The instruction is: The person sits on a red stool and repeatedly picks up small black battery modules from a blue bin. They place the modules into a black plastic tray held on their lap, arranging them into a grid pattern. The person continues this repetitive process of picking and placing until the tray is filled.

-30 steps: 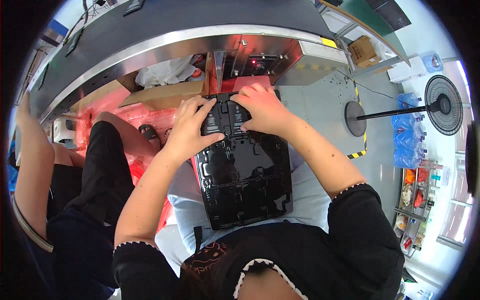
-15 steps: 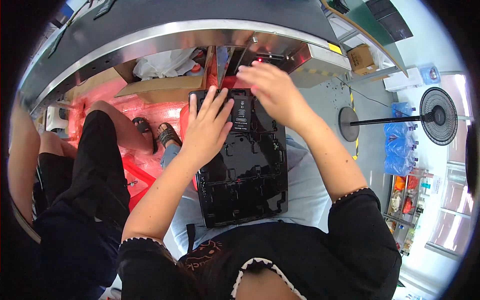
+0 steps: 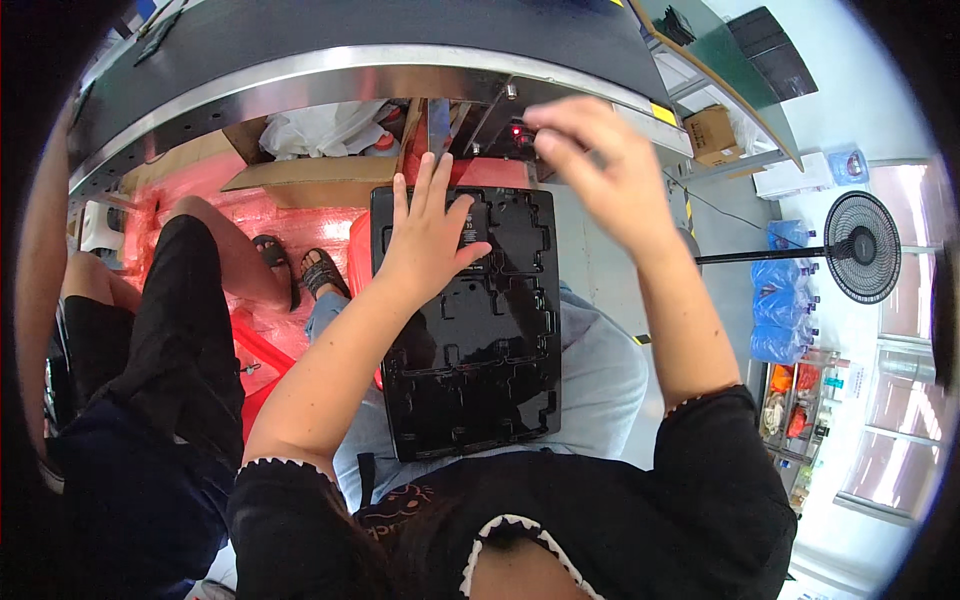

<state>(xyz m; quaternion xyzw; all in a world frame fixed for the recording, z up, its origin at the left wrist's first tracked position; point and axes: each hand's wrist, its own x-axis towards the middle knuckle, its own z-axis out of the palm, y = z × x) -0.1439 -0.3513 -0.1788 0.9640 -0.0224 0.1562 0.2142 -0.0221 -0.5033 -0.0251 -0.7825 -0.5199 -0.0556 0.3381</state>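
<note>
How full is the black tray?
Tray mostly empty: lower pockets look bare. A black piece shows by the left hand, which hides some.

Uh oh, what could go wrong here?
The shiny black plastic tray lies on a lap in pale blue jeans, so it might slide off. The left hand could shift the flat black rectangular piece partly hidden by it. The raised right hand might bump the metal-edged black bench.
</note>
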